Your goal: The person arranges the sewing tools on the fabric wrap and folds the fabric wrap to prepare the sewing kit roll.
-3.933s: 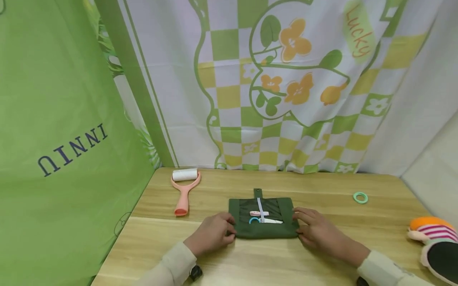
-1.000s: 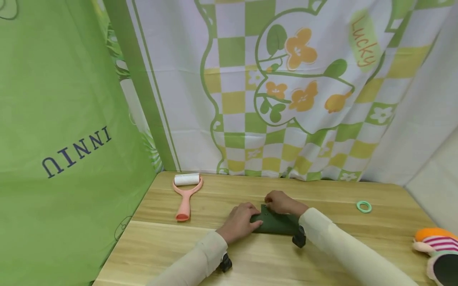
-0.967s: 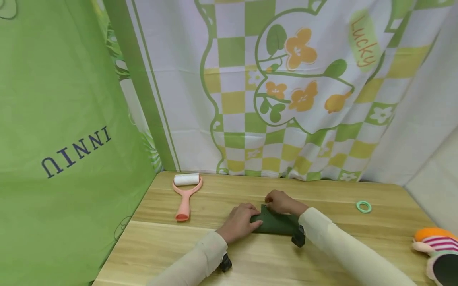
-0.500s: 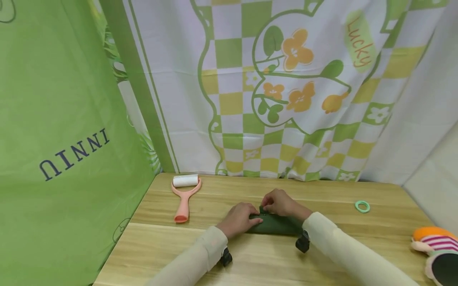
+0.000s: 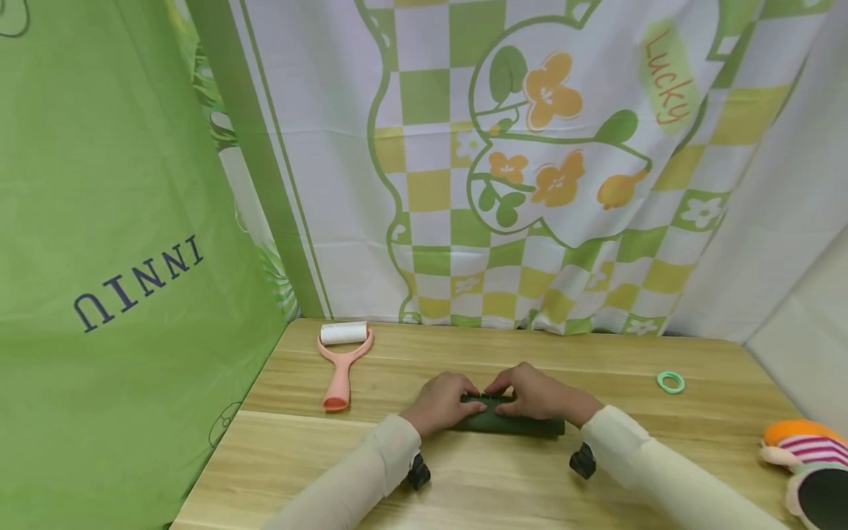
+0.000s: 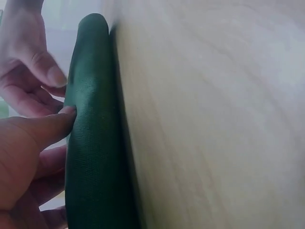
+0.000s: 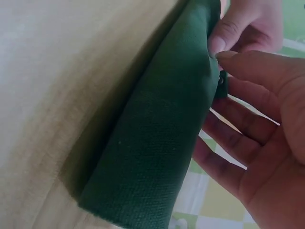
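Note:
A dark green roll-up tool pouch [image 5: 510, 422] lies rolled into a long narrow bundle near the middle of the table. My left hand [image 5: 440, 402] grips its left part, thumb on the near side and fingers over the far side. Close beside it, my right hand [image 5: 539, 395] holds the roll with its thumb in front and fingers behind. In the right wrist view a small strap tab [image 7: 221, 86] with a metal snap sticks out at the far side, by the right fingers. The left wrist view shows the green roll [image 6: 95, 124] smooth along its near face. Its contents are hidden.
A pink lint roller [image 5: 341, 368] with a white sleeve lies at the left of the wooden table [image 5: 490, 486]. Toward the right sits a mint-green ring [image 5: 670, 382]. A plush toy [image 5: 808, 449] with orange and striped parts is at the right edge. Patterned curtains [image 5: 556, 184] hang behind.
Earlier the pouch lay unfolded, showing scissors and a pink item; it was then folded and is now a narrower roll. My right hand has shifted from the strap tab onto the roll.

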Demonstrator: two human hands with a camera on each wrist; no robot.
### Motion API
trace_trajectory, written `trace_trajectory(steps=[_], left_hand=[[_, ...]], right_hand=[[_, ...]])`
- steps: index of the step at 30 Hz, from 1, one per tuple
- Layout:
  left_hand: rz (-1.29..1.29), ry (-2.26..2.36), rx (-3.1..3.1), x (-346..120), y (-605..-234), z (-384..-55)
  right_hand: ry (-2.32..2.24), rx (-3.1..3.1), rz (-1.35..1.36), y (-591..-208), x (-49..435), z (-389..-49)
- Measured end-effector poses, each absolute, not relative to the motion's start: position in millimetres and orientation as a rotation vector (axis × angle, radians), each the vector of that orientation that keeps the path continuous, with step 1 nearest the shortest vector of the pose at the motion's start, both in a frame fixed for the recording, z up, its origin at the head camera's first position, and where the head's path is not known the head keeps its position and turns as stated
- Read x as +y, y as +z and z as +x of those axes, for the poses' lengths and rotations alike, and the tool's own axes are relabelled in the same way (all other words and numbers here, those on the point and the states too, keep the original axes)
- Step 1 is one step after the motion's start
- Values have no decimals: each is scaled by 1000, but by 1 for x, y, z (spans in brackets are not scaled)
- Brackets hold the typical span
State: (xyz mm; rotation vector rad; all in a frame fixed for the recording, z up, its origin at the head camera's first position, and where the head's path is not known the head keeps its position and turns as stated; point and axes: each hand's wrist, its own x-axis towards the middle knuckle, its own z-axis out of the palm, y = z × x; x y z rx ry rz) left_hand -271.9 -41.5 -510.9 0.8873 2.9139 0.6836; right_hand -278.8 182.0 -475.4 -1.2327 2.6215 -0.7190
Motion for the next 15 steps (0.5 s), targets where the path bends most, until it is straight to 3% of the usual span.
trace_trajectory(steps=[15], left_hand=[[746, 719, 2871, -35, -496, -273]], right_hand=[[-127, 2961, -1297, -481, 164, -246]])
